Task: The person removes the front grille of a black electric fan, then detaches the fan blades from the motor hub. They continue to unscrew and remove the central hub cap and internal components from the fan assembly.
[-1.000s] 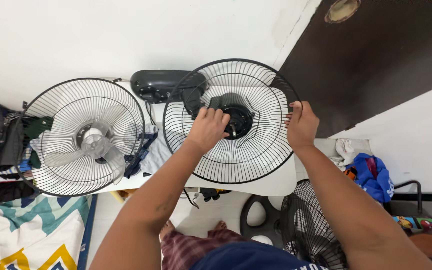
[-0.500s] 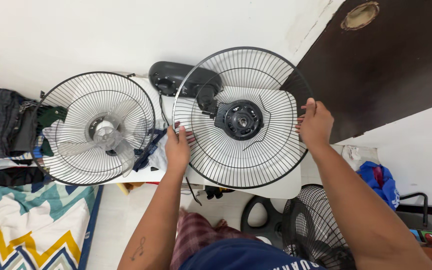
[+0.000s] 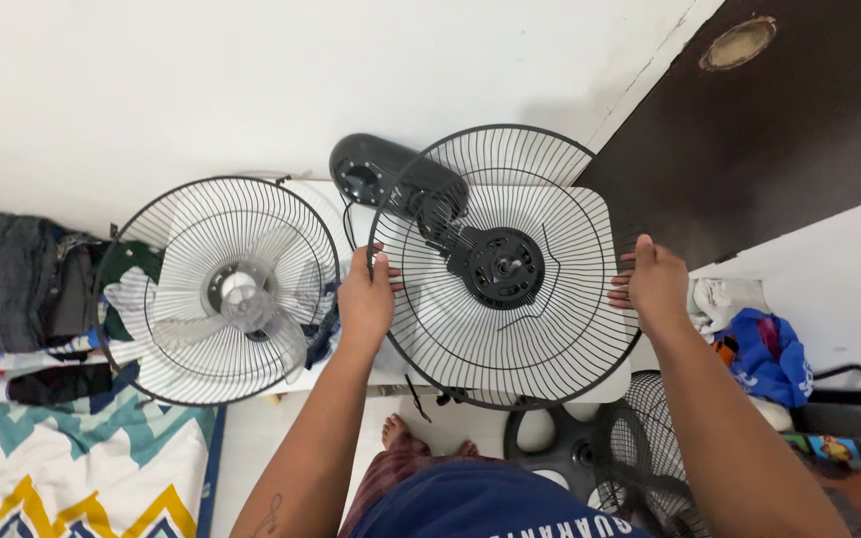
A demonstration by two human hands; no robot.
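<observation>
White table (image 3: 590, 384) against wall carries 2 fans: black wire fan guard (image 3: 505, 267) w/ motor hub, right; assembled fan (image 3: 223, 291) w/ clear blades, left. Cloth (image 3: 323, 324) lies btwn them.

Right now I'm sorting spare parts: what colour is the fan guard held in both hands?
Black fan guard, clearest in the head view.

This is a lived-in room of a home, likely a bedroom. A bed with a zigzag-patterned cover (image 3: 62, 468) sits by the white wall, folded clothes (image 3: 12, 279) heaped alongside it. A small white desk (image 3: 590, 204) carries fans, and a dark wooden door (image 3: 779, 130) stands near.
</observation>
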